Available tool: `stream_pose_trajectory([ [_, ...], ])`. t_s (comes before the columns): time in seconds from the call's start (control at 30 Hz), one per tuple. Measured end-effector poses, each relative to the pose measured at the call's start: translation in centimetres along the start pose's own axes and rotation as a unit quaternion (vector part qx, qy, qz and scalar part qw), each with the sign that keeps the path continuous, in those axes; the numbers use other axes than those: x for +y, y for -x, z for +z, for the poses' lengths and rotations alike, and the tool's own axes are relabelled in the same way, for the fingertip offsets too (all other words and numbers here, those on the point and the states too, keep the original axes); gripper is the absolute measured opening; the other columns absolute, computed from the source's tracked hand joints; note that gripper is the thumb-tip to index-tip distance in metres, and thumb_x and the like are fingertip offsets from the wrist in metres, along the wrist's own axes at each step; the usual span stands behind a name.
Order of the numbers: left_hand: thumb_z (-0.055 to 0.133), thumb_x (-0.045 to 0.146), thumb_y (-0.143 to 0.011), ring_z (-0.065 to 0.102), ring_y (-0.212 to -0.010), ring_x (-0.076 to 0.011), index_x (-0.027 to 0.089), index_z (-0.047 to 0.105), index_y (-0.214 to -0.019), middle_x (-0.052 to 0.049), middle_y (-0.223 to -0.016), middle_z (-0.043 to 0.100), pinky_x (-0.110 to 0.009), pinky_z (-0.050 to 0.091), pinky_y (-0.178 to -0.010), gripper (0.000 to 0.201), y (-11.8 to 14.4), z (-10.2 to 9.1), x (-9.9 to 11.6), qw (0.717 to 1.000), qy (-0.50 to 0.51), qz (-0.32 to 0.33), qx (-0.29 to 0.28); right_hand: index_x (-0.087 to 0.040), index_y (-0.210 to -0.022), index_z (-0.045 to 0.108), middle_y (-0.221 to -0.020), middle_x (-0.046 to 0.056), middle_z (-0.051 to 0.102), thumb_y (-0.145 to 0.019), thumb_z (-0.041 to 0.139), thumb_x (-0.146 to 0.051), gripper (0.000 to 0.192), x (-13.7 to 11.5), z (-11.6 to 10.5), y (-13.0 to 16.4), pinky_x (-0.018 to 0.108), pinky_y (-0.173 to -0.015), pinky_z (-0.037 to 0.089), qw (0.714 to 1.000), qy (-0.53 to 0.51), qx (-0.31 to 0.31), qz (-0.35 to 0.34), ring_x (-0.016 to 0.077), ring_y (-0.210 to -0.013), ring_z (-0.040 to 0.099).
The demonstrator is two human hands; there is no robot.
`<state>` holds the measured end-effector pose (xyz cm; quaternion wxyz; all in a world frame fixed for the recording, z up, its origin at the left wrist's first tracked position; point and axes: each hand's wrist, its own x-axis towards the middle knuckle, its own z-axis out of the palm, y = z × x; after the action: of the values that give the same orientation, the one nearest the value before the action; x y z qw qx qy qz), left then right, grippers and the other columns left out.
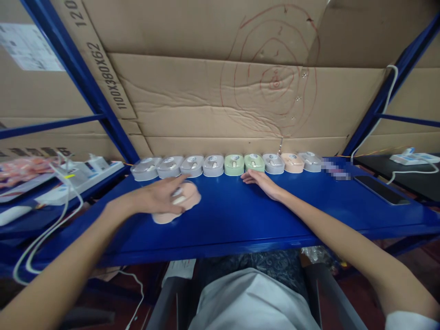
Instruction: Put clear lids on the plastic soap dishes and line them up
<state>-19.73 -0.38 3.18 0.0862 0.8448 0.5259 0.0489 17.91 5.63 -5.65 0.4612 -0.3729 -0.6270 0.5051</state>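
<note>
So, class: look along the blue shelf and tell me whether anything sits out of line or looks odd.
One pink mouse lies apart from the row of mice at the back edge, nearer the front and turned at an angle, under the left hand. The right hand rests by the green mouse. The cardboard backing carries red scribbled rings.

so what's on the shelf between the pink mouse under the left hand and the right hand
Nothing: in the head view the stretch of blue shelf between the pink mouse under the left hand and the right hand is bare.
</note>
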Motion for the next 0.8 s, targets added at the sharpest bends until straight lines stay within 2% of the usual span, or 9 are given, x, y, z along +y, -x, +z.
stream_pose_trajectory([
  [0.1, 0.083, 0.055, -0.070, 0.055, -0.146, -0.0393, 0.028, 0.035, -0.167, -0.013, -0.164, 0.053, -0.045, 0.046, -0.117, 0.111, -2.8, 1.5, 4.9, 0.992, 0.029, 0.120, 0.002, -0.021, -0.098, 0.079, -0.109, 0.011, 0.078, -0.091, 0.069, -0.072, 0.053, -0.1, 0.0, 0.1, 0.045, -0.106, 0.054, 1.000, 0.002, -0.004, -0.004, 0.0248, -0.106, 0.071],
  [0.2, 0.087, 0.053, -0.069, 0.056, -0.144, -0.0428, 0.029, 0.036, -0.167, -0.014, -0.160, 0.055, -0.053, 0.048, -0.117, 0.113, -6.0, 3.1, 9.0, 0.973, 0.072, 0.218, 0.038, -0.022, -0.102, 0.078, -0.109, 0.009, 0.078, -0.092, 0.070, -0.069, 0.049, -0.6, -0.1, 0.4, 0.044, -0.105, 0.054, 1.000, 0.000, -0.011, -0.020, 0.0240, -0.104, 0.071],
  [0.27, 0.089, 0.053, -0.070, 0.051, -0.149, -0.0415, 0.030, 0.033, -0.168, -0.013, -0.164, 0.051, -0.055, 0.044, -0.121, 0.115, -7.7, 4.2, 10.9, 0.954, 0.091, 0.283, 0.048, -0.023, -0.104, 0.078, -0.110, 0.008, 0.078, -0.093, 0.069, -0.067, 0.046, -1.1, -0.2, 0.7, 0.043, -0.106, 0.053, 0.999, 0.000, -0.016, -0.040, 0.0238, -0.107, 0.071],
  [0.33, 0.089, 0.055, -0.073, 0.047, -0.153, -0.0402, 0.029, 0.033, -0.167, -0.014, -0.166, 0.048, -0.055, 0.040, -0.125, 0.112, -8.8, 5.3, 12.0, 0.944, 0.104, 0.304, 0.072, -0.024, -0.105, 0.078, -0.110, 0.006, 0.078, -0.093, 0.069, -0.065, 0.044, -1.5, -0.4, 1.0, 0.043, -0.110, 0.050, 0.998, 0.010, -0.025, -0.056, 0.0243, -0.112, 0.070],
  [0.5, 0.087, 0.058, -0.078, 0.048, -0.152, -0.0387, 0.035, 0.035, -0.166, -0.009, -0.163, 0.051, -0.057, 0.039, -0.126, 0.104, -8.9, 7.4, 11.6, 0.939, 0.150, 0.296, 0.096, -0.023, -0.106, 0.078, -0.111, 0.006, 0.078, -0.095, 0.068, -0.063, 0.043, -2.4, -0.4, 1.6, 0.045, -0.110, 0.050, 0.991, 0.087, -0.070, -0.072, 0.0259, -0.113, 0.070],
  [0.63, 0.086, 0.061, -0.079, 0.042, -0.155, -0.0376, 0.037, 0.027, -0.168, -0.010, -0.167, 0.045, -0.058, 0.036, -0.127, 0.110, -8.5, 7.8, 10.5, 0.934, 0.167, 0.299, 0.101, -0.024, -0.125, 0.073, -0.126, 0.008, 0.076, -0.094, 0.073, -0.056, 0.044, -3.2, -0.4, 2.3, 0.046, -0.111, 0.051, 0.979, 0.115, -0.128, -0.111, 0.0272, -0.122, 0.069],
  [0.8, 0.090, 0.061, -0.073, 0.046, -0.151, -0.0390, 0.033, 0.033, -0.164, -0.013, -0.163, 0.048, -0.060, 0.039, -0.125, 0.111, -8.7, 7.9, 10.2, 0.941, 0.174, 0.271, 0.109, -0.027, -0.143, 0.061, -0.139, 0.010, 0.070, -0.081, 0.088, -0.045, 0.070, -4.0, -0.4, 3.4, 0.051, -0.116, 0.049, 0.949, 0.202, -0.149, -0.191, 0.0316, -0.131, 0.066],
])
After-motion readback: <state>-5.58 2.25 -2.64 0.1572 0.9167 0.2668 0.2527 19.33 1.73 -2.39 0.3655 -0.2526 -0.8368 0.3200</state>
